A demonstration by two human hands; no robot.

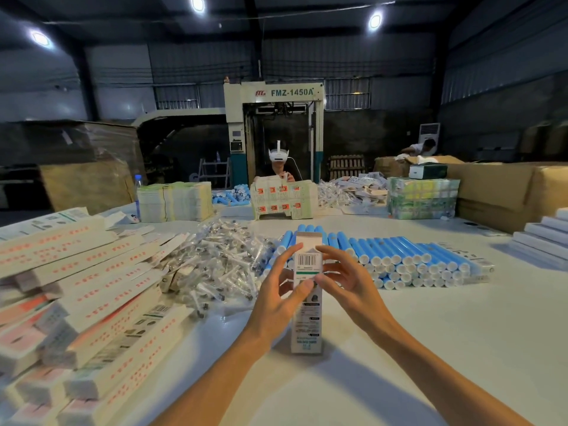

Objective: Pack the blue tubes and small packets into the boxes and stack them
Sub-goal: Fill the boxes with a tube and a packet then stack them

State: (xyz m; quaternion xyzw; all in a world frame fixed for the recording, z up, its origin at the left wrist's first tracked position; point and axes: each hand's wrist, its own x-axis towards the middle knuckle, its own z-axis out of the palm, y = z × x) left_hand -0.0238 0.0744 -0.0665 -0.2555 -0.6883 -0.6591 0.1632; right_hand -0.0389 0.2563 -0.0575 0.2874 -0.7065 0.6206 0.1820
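Observation:
A long white box [307, 330] with a barcode stands on end on the table [430, 348] in front of me, its top flap open. My left hand [281, 290] grips its left side, thumb across the front. My right hand [342, 278] holds its right side near the top with fingers spread. Behind the box lies a stacked row of blue tubes [396, 259] with white caps. Left of them sits a heap of small clear packets [221, 265]. Packed white boxes with red print [80, 302] are stacked at the left.
Across the table a person in a white headset [279, 155] handles flat cartons [282, 198]. Bundles of flat boxes [175, 201], more tubes [232, 195] and a wrapped bundle [421, 198] line the far edge. White stacks [544, 238] sit at right, cardboard cartons [498, 189] behind.

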